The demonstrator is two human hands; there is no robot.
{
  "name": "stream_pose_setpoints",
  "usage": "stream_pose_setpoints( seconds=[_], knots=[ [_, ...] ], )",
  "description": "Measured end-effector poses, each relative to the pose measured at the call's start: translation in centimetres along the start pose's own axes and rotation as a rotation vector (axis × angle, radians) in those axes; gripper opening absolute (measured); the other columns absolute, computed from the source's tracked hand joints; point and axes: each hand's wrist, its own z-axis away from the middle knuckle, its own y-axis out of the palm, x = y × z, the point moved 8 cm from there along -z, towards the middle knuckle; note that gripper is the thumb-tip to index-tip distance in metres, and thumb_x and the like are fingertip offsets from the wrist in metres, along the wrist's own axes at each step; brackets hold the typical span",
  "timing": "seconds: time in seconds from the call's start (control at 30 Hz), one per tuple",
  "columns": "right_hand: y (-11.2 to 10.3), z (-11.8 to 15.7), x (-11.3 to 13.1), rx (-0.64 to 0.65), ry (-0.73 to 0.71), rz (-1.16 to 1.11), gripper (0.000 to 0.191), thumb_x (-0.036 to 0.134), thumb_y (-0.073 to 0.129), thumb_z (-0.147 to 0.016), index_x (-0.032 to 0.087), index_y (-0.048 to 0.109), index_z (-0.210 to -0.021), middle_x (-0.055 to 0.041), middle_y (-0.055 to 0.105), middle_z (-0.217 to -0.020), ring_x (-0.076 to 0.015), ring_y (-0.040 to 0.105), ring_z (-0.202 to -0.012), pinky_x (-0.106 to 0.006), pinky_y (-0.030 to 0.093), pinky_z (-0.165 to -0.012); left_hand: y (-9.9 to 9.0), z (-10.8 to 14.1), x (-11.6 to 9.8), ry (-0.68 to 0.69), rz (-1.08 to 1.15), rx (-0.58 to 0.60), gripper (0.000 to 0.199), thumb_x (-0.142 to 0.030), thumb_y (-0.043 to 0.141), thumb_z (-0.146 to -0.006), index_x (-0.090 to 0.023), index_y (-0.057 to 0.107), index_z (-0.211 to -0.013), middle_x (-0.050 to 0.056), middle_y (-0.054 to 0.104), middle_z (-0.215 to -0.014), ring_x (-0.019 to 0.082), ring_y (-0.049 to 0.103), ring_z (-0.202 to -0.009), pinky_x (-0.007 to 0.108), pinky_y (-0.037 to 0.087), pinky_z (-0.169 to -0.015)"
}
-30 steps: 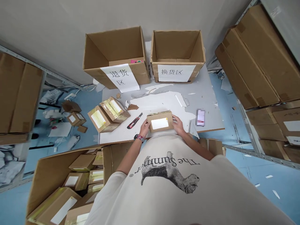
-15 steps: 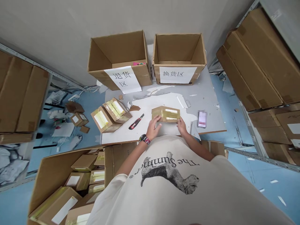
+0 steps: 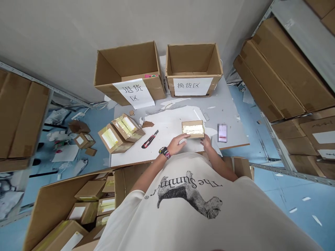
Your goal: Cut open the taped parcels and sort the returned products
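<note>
Bearing the carton [image 3: 193,129], the worktable [image 3: 162,122] stands between shelves [image 3: 274,143].

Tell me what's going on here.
A person has a small cardboard box with a gold-taped top on a white table, left hand and right hand at its near edge. A red-and-black utility knife and two more taped boxes lie to the left. Behind stand a carton signed 退货区 and a carton signed 换货区.

Utility knife [image 3: 150,138] on the worktable [image 3: 232,132], left of the taped parcel [image 3: 193,129]
</note>
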Motion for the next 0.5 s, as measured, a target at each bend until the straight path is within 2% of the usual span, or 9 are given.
stream_pose_setpoints(
  seconds=[0.07, 0.13, 0.23, 0.33, 0.43, 0.5],
  knots=[
    [-0.6, 0.3, -1.2, -0.035, 0.201, -0.076, 0.062, 0.067, 0.057, -0.088, 0.030, 0.079, -0.132, -0.0112, 0.083, -0.124, -0.0286, 0.075, -0.105, -0.041, 0.063, -0.089, -0.6, -0.1, 0.0, -0.002, 0.002, -0.069, 0.047, -0.049, 0.063, -0.113, -0.028, 0.082, -0.151, 0.010, 0.077, -0.159, 0.034, 0.065, -0.159, 0.056, 0.045, -0.141],
    [-0.9, 0.8, -1.1, -0.034, 0.281, -0.142, 0.062, 0.067, 0.070, -0.081, 0.030, 0.078, -0.131, -0.0101, 0.082, -0.130, -0.0298, 0.075, -0.116, -0.040, 0.062, -0.094, -1.9, 0.1, 0.8, -0.058, 0.001, -0.177, 0.049, -0.050, 0.062, -0.114, -0.027, 0.079, -0.154, 0.010, 0.082, -0.150, 0.032, 0.072, -0.148, 0.053, 0.050, -0.136],
    [-0.4, 1.5, 0.8, -0.010, 0.222, -0.200, 0.065, 0.063, 0.085, -0.071, 0.030, 0.079, -0.127, -0.0078, 0.081, -0.126, -0.0302, 0.072, -0.120, -0.038, 0.059, -0.095, -4.8, 1.2, 3.0, -0.242, 0.001, -0.350, 0.057, -0.054, 0.061, -0.116, -0.030, 0.069, -0.166, 0.008, 0.087, -0.134, 0.030, 0.078, -0.134, 0.051, 0.055, -0.128],
    [1.4, 2.5, 3.2, 0.031, 0.119, -0.188, 0.066, 0.059, 0.089, -0.067, 0.027, 0.080, -0.124, -0.0030, 0.076, -0.100, -0.0283, 0.070, -0.105, -0.038, 0.055, -0.092, -7.1, 2.7, 5.4, -0.393, 0.030, -0.444, 0.061, -0.058, 0.057, -0.117, -0.029, 0.065, -0.170, 0.011, 0.084, -0.143, 0.032, 0.077, -0.135, 0.051, 0.055, -0.125],
    [3.8, 3.6, 5.3, 0.082, 0.022, -0.127, 0.064, 0.055, 0.087, -0.069, 0.023, 0.081, -0.124, 0.0019, 0.066, -0.082, -0.0262, 0.065, -0.091, -0.039, 0.054, -0.089, -7.7, 4.0, 7.2, -0.474, 0.062, -0.459, 0.060, -0.060, 0.063, -0.114, -0.027, 0.070, -0.163, 0.014, 0.075, -0.160, 0.034, 0.073, -0.141, 0.050, 0.054, -0.125],
    [4.7, 4.1, 6.4, 0.078, -0.013, -0.067, 0.061, 0.052, 0.083, -0.073, 0.023, 0.082, -0.127, 0.0013, 0.067, -0.083, -0.0266, 0.064, -0.089, -0.040, 0.056, -0.091, -7.5, 4.7, 8.1, -0.521, 0.067, -0.457, 0.058, -0.059, 0.071, -0.109, -0.028, 0.072, -0.158, 0.015, 0.074, -0.161, 0.035, 0.071, -0.141, 0.049, 0.055, -0.122]
  ],
)
